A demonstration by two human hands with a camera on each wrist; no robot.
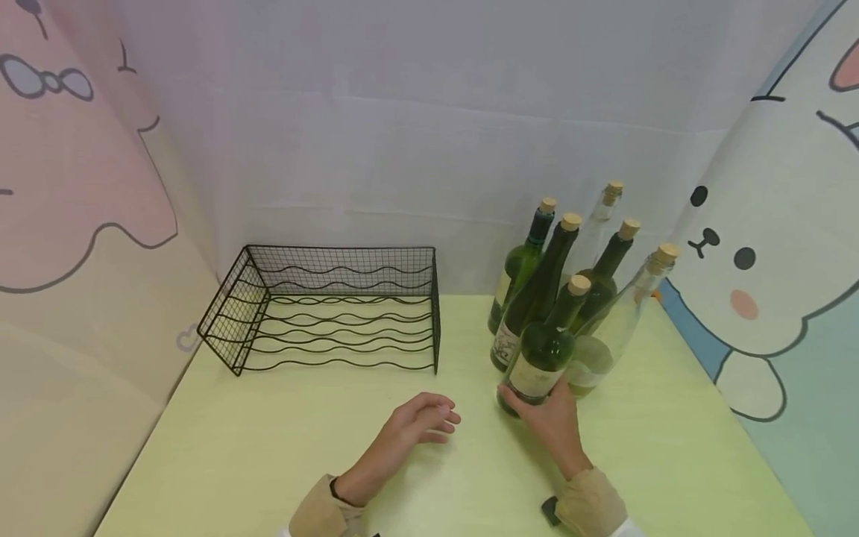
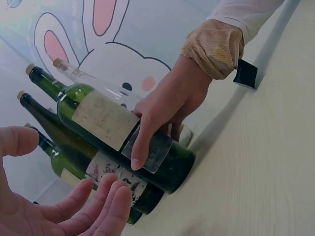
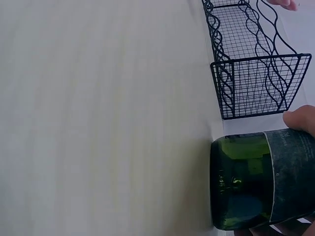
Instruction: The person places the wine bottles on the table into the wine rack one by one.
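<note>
My right hand (image 1: 552, 423) grips the lower body of a green wine bottle (image 1: 545, 347) with a cream label and a cork, thumb on one side and fingers round the other. The right wrist view shows this bottle's dark green base (image 3: 241, 179) close to the table, with the thumb (image 3: 300, 119) on its dark label. My left hand (image 1: 419, 421) is held over the table to the left of the bottle, fingers loosely bent, holding nothing. In the left wrist view its fingers (image 2: 106, 206) are spread apart from the thumb.
Behind the held bottle stand several corked bottles, among them a dark one (image 1: 543, 287), a green one (image 1: 520, 268) and a clear one (image 1: 620, 321). A black wire rack (image 1: 436, 321) with wavy bars stands at the back left. Printed curtains (image 1: 403, 164) hang behind the table.
</note>
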